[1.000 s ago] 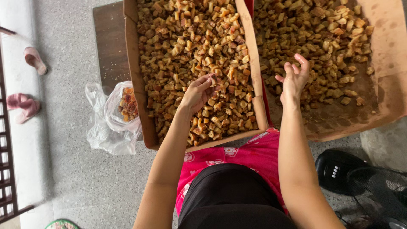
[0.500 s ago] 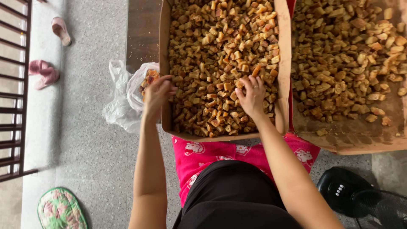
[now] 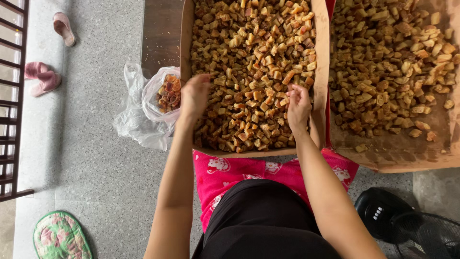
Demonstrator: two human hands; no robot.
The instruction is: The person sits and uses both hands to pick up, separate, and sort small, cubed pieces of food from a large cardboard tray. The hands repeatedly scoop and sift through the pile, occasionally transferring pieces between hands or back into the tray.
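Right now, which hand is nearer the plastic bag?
Left. The left hand is at the bag's edge; the right hand is over the box's far side.

Head cam, single view, looking straight down.
Sitting close above both hands; taking in cardboard tray under them, floor to the left.
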